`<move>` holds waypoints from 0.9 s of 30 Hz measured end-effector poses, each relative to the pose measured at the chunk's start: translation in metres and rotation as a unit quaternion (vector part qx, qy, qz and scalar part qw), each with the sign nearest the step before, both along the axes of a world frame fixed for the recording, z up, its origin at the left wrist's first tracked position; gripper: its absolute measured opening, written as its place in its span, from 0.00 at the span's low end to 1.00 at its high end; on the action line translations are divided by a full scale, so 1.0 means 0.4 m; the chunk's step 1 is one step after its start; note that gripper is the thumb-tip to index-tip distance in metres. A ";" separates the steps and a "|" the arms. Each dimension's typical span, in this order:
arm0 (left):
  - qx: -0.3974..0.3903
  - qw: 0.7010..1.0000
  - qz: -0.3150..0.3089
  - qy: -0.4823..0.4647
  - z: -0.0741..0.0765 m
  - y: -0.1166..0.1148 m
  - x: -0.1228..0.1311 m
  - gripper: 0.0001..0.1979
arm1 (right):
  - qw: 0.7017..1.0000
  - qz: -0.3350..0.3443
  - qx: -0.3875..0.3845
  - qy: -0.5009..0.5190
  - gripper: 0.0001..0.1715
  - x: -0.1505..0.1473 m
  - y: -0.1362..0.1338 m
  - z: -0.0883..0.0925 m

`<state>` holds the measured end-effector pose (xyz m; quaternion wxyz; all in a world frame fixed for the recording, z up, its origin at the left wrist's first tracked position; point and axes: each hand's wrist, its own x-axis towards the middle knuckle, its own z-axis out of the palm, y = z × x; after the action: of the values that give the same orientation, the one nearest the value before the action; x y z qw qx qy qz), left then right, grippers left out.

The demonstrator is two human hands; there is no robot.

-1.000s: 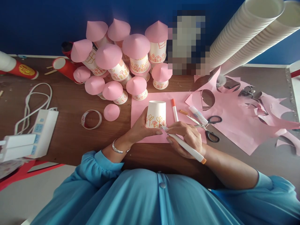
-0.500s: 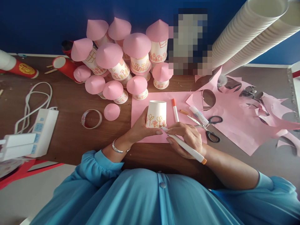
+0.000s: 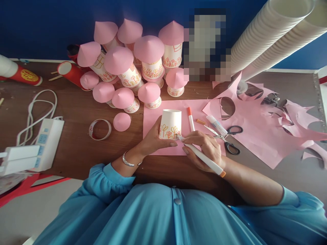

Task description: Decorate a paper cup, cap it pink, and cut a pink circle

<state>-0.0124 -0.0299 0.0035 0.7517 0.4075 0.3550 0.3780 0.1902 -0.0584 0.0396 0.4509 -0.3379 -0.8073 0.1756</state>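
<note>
From the head camera, a white paper cup (image 3: 170,123) with orange and yellow flowers drawn along its lower edge stands upside down on a pink sheet (image 3: 153,115) on the worktop (image 3: 76,112), long axis upright and mouth down. The left hand (image 3: 153,137) has its grip closed around the cup's side. The right hand (image 3: 205,148) pinches a white marker (image 3: 204,159), whose tip touches the cup's lower edge and whose orange end slants back toward the person.

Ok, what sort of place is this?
Likely a craft table, home or classroom: the left hand steadies a paper cup while the right hand holds a marker to it, beside pink-roofed cups, cut pink paper and scissors.
</note>
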 end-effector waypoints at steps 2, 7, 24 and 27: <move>-0.001 1.000 0.003 0.006 0.002 0.001 0.000 0.42 | 1.000 0.005 -0.001 0.001 0.09 -0.001 0.000 0.001; 0.005 1.000 0.003 0.009 0.002 0.002 -0.001 0.41 | 1.000 0.011 0.004 0.000 0.08 -0.003 -0.003 0.003; 0.009 1.000 0.003 0.024 0.002 0.001 0.001 0.42 | 1.000 0.017 0.001 0.013 0.10 -0.002 -0.006 0.003; 0.008 1.000 -0.005 0.022 0.003 0.001 0.001 0.42 | 1.000 0.015 -0.002 0.006 0.08 -0.003 -0.006 0.002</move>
<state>-0.0118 -0.0295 0.0048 0.7428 0.4231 0.3661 0.3677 0.1891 -0.0609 0.0406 0.4522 -0.3259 -0.8092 0.1859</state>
